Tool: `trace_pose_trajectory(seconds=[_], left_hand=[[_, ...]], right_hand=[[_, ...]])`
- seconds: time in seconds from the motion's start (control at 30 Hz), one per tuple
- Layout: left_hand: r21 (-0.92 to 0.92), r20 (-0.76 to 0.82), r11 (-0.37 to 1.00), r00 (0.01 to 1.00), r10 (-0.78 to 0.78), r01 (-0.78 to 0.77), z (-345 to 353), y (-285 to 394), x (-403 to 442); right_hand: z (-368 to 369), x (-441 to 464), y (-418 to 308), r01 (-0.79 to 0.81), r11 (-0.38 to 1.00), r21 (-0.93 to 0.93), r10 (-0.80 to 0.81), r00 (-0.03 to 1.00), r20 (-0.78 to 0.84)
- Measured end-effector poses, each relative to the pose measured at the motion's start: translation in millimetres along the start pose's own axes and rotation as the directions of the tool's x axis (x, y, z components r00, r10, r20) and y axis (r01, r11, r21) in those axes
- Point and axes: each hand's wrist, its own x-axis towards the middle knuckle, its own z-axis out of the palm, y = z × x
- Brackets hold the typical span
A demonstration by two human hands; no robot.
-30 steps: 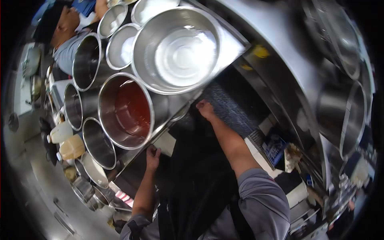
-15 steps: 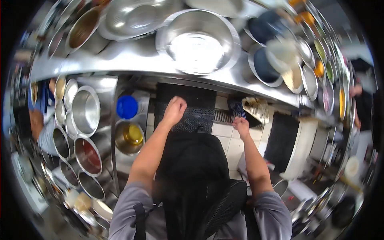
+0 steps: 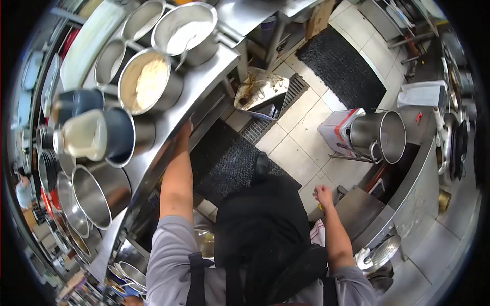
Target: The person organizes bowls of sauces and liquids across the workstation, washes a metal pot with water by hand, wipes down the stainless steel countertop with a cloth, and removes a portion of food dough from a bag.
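Note:
My left hand (image 3: 184, 133) is at the edge of the steel counter (image 3: 205, 84), beside the pots. Its fingers are blurred and partly lost against the edge, so I cannot tell whether it grips or only touches. Nearest to it on the counter are a steel pot of pale creamy food (image 3: 151, 81) and a dark-filled pot (image 3: 121, 136). My right hand (image 3: 322, 197) hangs over the tiled floor with its fingers curled in, and I see nothing in it. A steel pot (image 3: 392, 137) and a white and red tin (image 3: 341, 131) stand beyond that hand.
Black mats (image 3: 342, 64) and a floor drain grate (image 3: 296, 92) lie on the tiles. Under the counter end stands a stained container (image 3: 263, 92). More steel bowls (image 3: 94, 196) line the left counter. At right are a curved steel unit (image 3: 408, 191) and a strainer (image 3: 385, 252).
My view has turned right, so the counter now runs along my left. My left hand has gone from over the mat to the counter edge. My right hand stays curled.

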Motion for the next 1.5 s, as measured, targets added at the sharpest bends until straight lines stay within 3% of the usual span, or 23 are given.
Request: trace_pose_trajectory(seconds=[0.03, 0.1, 0.17, 0.2, 0.23, 0.27, 0.3, 0.37, 0.43, 0.5, 0.57, 0.63, 0.7, 0.77, 0.8, 0.9, 1.03, 1.13, 1.2, 1.3, 1.43, 1.47, 1.5], left_hand=[[0.012, -0.044, 1.000, 0.999, 0.014, -0.014, 2.7, -1.6, -2.2], [0.223, -0.312, 0.957, 0.917, 0.248, -0.184, 55.4, -58.1, 31.7], [0.091, -0.105, 0.992, 0.990, 0.098, -0.088, 34.7, -19.4, -34.0], [0.120, 0.000, 0.984, 0.991, 0.135, -0.134, 44.3, -19.2, -40.4], [0.109, 0.033, 0.919, 0.926, 0.377, -0.378, 48.1, -19.4, -65.0], [0.063, 0.087, 0.964, 0.964, 0.252, -0.258, 33.6, 17.0, -113.6], [0.061, 0.106, 0.935, 0.934, 0.341, -0.348, 33.8, 36.4, -146.8], [0.058, 0.165, 0.855, 0.850, 0.501, -0.515, 39.3, 69.5, -198.7], [-0.267, 0.190, 0.734, 0.713, 0.675, -0.624, 43.0, 113.3, -250.9], [-0.274, 0.361, 0.754, 0.663, 0.656, -0.596, 36.1, 159.6, -298.0], [-0.165, 0.431, 0.637, 0.526, 0.734, -0.753, 19.6, 208.3, -346.4], [-0.247, 0.554, 0.486, 0.290, 0.781, -0.838, -4.2, 258.1, -388.0], [-0.412, 0.382, 0.110, -0.063, 0.922, -0.905, 6.0, 281.1, -408.1], [-0.527, 0.501, -0.044, -0.352, 0.791, -0.849, -7.1, 319.9, -440.7], [-0.546, 0.519, -0.149, -0.472, 0.713, -0.824, -14.9, 337.1, -454.6], [-0.712, 0.355, -0.193, -0.583, 0.731, -0.675, -33.1, 374.8, -478.2], [-0.721, 0.434, -0.012, -0.465, 0.772, -0.692, -15.3, 406.7, -458.9], [-0.608, 0.553, 0.120, -0.311, 0.773, -0.785, 40.9, 420.7, -397.0], [-0.545, 0.600, 0.168, -0.242, 0.763, -0.822, 74.7, 430.6, -360.6], [-0.411, 0.667, 0.234, -0.115, 0.736, -0.881, 100.6, 450.5, -330.4], [-0.342, 0.694, 0.221, -0.087, 0.714, -0.913, 135.9, 491.2, -298.7], [-0.324, 0.702, 0.207, -0.088, 0.707, -0.923, 138.3, 507.0, -301.3], [-0.328, 0.704, 0.305, -0.016, 0.710, -0.894, 140.5, 518.3, -304.4]], right_hand=[[-5.3, -6.1, 11.6, -0.044, 0.998, 0.033, 0.045, 0.999, -0.006], [-5.4, -25.2, 28.2, -0.147, 0.983, 0.107, 0.148, 0.989, -0.003], [-1.0, -35.1, 24.3, -0.082, 0.993, 0.083, 0.085, 0.996, -0.027], [2.6, -40.3, 16.3, -0.046, 0.995, 0.090, 0.050, 0.998, -0.043], [8.8, -39.9, 12.1, 0.045, 0.999, 0.019, -0.044, 0.997, -0.061], [12.7, -48.6, -18.4, 0.034, 0.993, 0.111, -0.028, 0.998, -0.054], [21.3, -46.3, -27.2, 0.035, 0.980, 0.194, -0.030, 0.999, -0.025], [11.5, -65.4, -83.4, 0.126, 0.979, 0.157, -0.131, 0.991, 0.023], [-15.5, -93.2, -145.9, 0.155, 0.972, 0.176, -0.170, 0.983, 0.075], [-27.7, -98.7, -167.2, 0.168, 0.946, 0.277, -0.177, 0.984, 0.008], [-53.2, -119.2, -188.4, 0.097, 0.880, 0.466, -0.108, 0.994, -0.004], [-93.4, -159.4, -223.7, -0.049, 0.698, 0.714, 0.006, 0.998, 0.063], [-111.2, -164.2, -228.9, -0.051, 0.349, 0.936, -0.128, 0.987, 0.101], [-131.1, -162.4, -233.5, -0.022, -0.040, 0.999, -0.269, 0.963, 0.010], [-149.8, -185.6, -249.1, 0.076, -0.188, 0.979, -0.317, 0.939, -0.134], [-191.4, -163.9, -226.8, 0.230, -0.342, 0.911, -0.256, 0.910, -0.326], [-256.3, -151.4, -194.4, 0.469, -0.184, 0.864, -0.068, 0.871, -0.487], [-320.1, -147.4, -182.0, 0.601, 0.050, 0.798, 0.103, 0.791, -0.603], [-374.3, -132.5, -173.6, 0.636, 0.259, 0.727, 0.120, 0.726, -0.677], [-463.5, -113.9, -171.4, 0.612, 0.595, 0.520, 0.067, 0.608, -0.791], [-569.5, -100.1, -185.8, 0.442, 0.890, 0.113, -0.127, 0.478, -0.869], [-583.5, -87.5, -187.0, 0.361, 0.927, 0.103, -0.109, 0.520, -0.848], [-595.8, -75.0, -188.2, 0.278, 0.957, 0.086, -0.088, 0.559, -0.825]])
